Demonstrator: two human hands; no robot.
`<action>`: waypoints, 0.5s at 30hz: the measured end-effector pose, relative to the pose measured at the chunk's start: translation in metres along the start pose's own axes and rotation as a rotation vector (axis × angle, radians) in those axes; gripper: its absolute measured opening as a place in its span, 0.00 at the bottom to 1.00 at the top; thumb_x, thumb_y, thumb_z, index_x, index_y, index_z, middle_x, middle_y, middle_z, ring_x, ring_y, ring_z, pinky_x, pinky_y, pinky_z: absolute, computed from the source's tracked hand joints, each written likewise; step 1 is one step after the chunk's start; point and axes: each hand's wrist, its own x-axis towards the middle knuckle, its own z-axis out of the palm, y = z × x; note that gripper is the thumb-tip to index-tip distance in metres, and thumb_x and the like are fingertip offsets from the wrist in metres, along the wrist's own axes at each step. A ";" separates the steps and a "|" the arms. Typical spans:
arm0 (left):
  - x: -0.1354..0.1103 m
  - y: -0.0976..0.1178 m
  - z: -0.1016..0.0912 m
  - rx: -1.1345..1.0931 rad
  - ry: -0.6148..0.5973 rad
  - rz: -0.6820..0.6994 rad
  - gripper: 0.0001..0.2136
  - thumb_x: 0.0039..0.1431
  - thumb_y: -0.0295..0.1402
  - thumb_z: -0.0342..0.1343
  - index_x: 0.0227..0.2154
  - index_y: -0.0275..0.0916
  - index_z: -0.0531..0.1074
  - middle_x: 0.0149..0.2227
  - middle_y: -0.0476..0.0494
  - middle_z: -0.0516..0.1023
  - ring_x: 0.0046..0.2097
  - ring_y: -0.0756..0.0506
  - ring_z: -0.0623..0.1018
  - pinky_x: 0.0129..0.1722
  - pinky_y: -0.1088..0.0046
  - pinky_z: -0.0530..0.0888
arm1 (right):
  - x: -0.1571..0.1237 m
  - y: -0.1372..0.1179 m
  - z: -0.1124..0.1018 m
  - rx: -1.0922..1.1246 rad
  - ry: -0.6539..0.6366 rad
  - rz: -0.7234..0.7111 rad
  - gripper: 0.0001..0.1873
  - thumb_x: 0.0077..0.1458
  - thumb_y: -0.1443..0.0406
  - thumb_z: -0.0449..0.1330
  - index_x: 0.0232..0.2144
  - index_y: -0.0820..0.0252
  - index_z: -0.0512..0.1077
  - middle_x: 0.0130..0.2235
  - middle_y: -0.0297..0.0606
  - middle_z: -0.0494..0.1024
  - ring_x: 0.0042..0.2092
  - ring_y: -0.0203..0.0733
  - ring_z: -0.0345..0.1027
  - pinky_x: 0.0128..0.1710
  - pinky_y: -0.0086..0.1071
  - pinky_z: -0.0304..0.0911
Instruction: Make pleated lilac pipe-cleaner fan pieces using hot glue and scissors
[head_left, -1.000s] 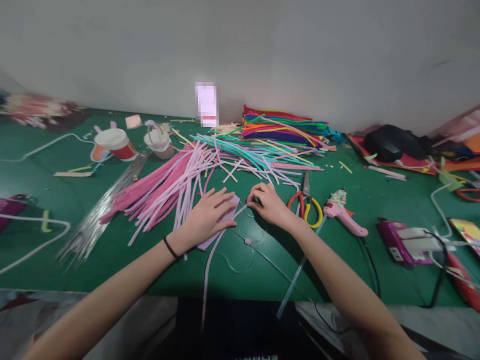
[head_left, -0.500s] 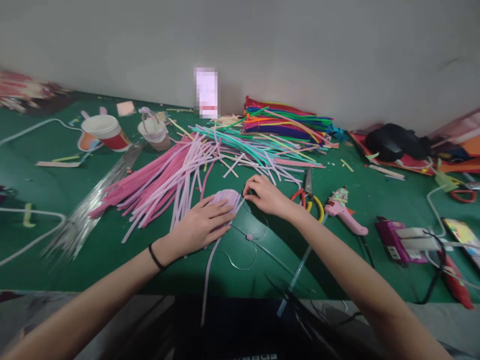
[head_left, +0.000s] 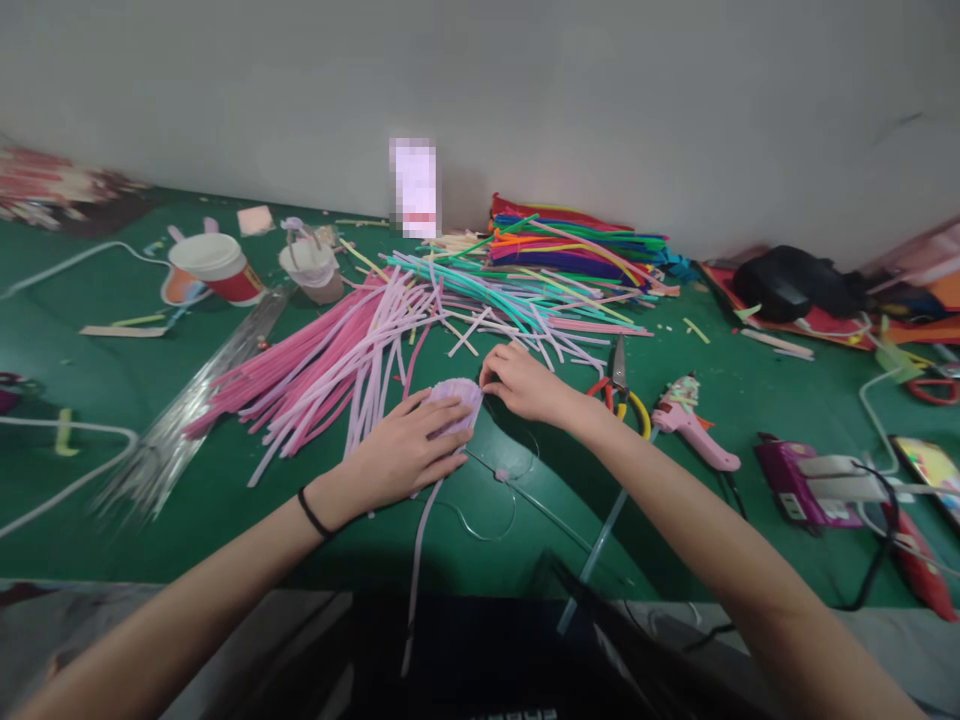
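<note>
Partly covering a lilac piece (head_left: 457,391) at frame centre with left hand (head_left: 409,442) laid open. Pinching its right edge with the right hand (head_left: 521,383).

Left grip (head_left: 409,442) over lilac piece (head_left: 459,394), right grip (head_left: 523,384) at its edge

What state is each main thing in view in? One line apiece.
Lilac piece: partly covered
Left hand: laid over the piece
Right hand: pinched shut at the piece's edge
Glue gun: lying down
Cutters: lying, partly hidden
Large cup: mouth up
Bright panel: upright, blurred
Pink stems: loosely bunched
</note>
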 end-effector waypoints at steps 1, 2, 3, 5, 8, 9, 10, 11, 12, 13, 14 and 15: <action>0.001 0.000 0.000 -0.007 -0.018 0.003 0.15 0.69 0.38 0.48 0.51 0.40 0.73 0.63 0.37 0.68 0.64 0.38 0.66 0.65 0.50 0.59 | 0.000 -0.001 0.000 -0.006 0.005 -0.005 0.02 0.59 0.70 0.61 0.35 0.64 0.74 0.40 0.44 0.72 0.46 0.46 0.62 0.50 0.39 0.59; 0.002 -0.001 -0.001 -0.018 -0.041 0.008 0.15 0.68 0.39 0.48 0.51 0.39 0.73 0.64 0.37 0.65 0.66 0.38 0.64 0.65 0.51 0.58 | 0.000 -0.001 0.000 -0.013 0.011 -0.009 0.02 0.59 0.70 0.61 0.35 0.65 0.74 0.40 0.44 0.72 0.46 0.46 0.62 0.50 0.39 0.59; 0.003 -0.002 -0.001 -0.032 -0.062 0.010 0.16 0.68 0.40 0.48 0.52 0.38 0.72 0.66 0.37 0.63 0.67 0.38 0.62 0.66 0.51 0.57 | 0.000 -0.001 0.001 -0.022 0.018 -0.011 0.02 0.59 0.70 0.61 0.35 0.65 0.74 0.40 0.44 0.72 0.46 0.46 0.62 0.50 0.39 0.58; 0.005 -0.003 -0.001 -0.056 -0.096 -0.003 0.19 0.67 0.42 0.49 0.55 0.37 0.69 0.67 0.36 0.59 0.68 0.38 0.59 0.67 0.53 0.56 | 0.000 -0.001 0.002 -0.038 0.027 -0.014 0.03 0.60 0.69 0.61 0.35 0.64 0.74 0.40 0.44 0.72 0.46 0.47 0.62 0.49 0.39 0.58; 0.005 -0.006 0.001 -0.049 -0.126 -0.040 0.27 0.67 0.43 0.48 0.63 0.34 0.59 0.68 0.35 0.56 0.69 0.39 0.58 0.68 0.57 0.55 | 0.000 0.000 0.005 -0.043 0.022 -0.013 0.03 0.60 0.69 0.60 0.35 0.64 0.74 0.40 0.43 0.72 0.46 0.46 0.62 0.49 0.39 0.58; 0.005 -0.006 0.002 -0.037 -0.134 -0.043 0.28 0.68 0.43 0.46 0.65 0.33 0.56 0.69 0.35 0.56 0.69 0.39 0.57 0.68 0.58 0.54 | 0.000 0.000 0.006 -0.038 0.020 -0.010 0.03 0.60 0.69 0.60 0.35 0.64 0.74 0.40 0.44 0.72 0.46 0.46 0.62 0.49 0.39 0.59; 0.005 -0.007 0.004 -0.024 -0.143 -0.040 0.29 0.68 0.44 0.45 0.67 0.33 0.53 0.69 0.35 0.55 0.69 0.40 0.56 0.68 0.58 0.53 | 0.000 0.000 0.007 -0.033 0.022 -0.006 0.03 0.60 0.69 0.60 0.35 0.64 0.74 0.40 0.44 0.72 0.46 0.46 0.62 0.49 0.39 0.59; 0.005 -0.007 0.004 -0.014 -0.150 -0.035 0.29 0.69 0.45 0.44 0.67 0.33 0.52 0.69 0.36 0.54 0.69 0.40 0.55 0.68 0.58 0.52 | 0.000 0.000 0.007 -0.029 0.026 -0.002 0.03 0.60 0.69 0.60 0.36 0.64 0.74 0.40 0.44 0.72 0.46 0.46 0.62 0.49 0.39 0.59; 0.005 -0.008 0.005 -0.008 -0.156 -0.032 0.30 0.69 0.46 0.43 0.67 0.34 0.52 0.69 0.37 0.53 0.70 0.40 0.55 0.68 0.59 0.51 | 0.000 0.001 0.008 -0.025 0.032 0.002 0.03 0.60 0.70 0.60 0.36 0.64 0.74 0.41 0.44 0.72 0.46 0.47 0.62 0.49 0.39 0.59; 0.006 -0.008 0.005 -0.008 -0.159 -0.032 0.30 0.69 0.47 0.42 0.67 0.35 0.52 0.70 0.37 0.53 0.70 0.40 0.55 0.68 0.59 0.51 | 0.000 0.001 0.009 -0.022 0.037 0.005 0.03 0.60 0.70 0.60 0.36 0.64 0.74 0.41 0.44 0.72 0.46 0.47 0.62 0.49 0.39 0.59; 0.007 -0.008 0.005 -0.012 -0.161 -0.035 0.31 0.69 0.49 0.42 0.67 0.35 0.53 0.69 0.37 0.54 0.69 0.39 0.56 0.68 0.59 0.52 | 0.000 0.001 0.010 -0.019 0.040 0.008 0.03 0.60 0.70 0.59 0.36 0.64 0.74 0.41 0.44 0.72 0.46 0.47 0.62 0.49 0.39 0.60; 0.008 -0.009 0.004 -0.018 -0.160 -0.039 0.31 0.68 0.50 0.42 0.67 0.35 0.54 0.69 0.37 0.55 0.69 0.39 0.57 0.67 0.59 0.53 | 0.000 0.001 0.010 -0.016 0.040 0.011 0.03 0.60 0.71 0.59 0.35 0.64 0.74 0.41 0.44 0.72 0.46 0.47 0.62 0.50 0.39 0.60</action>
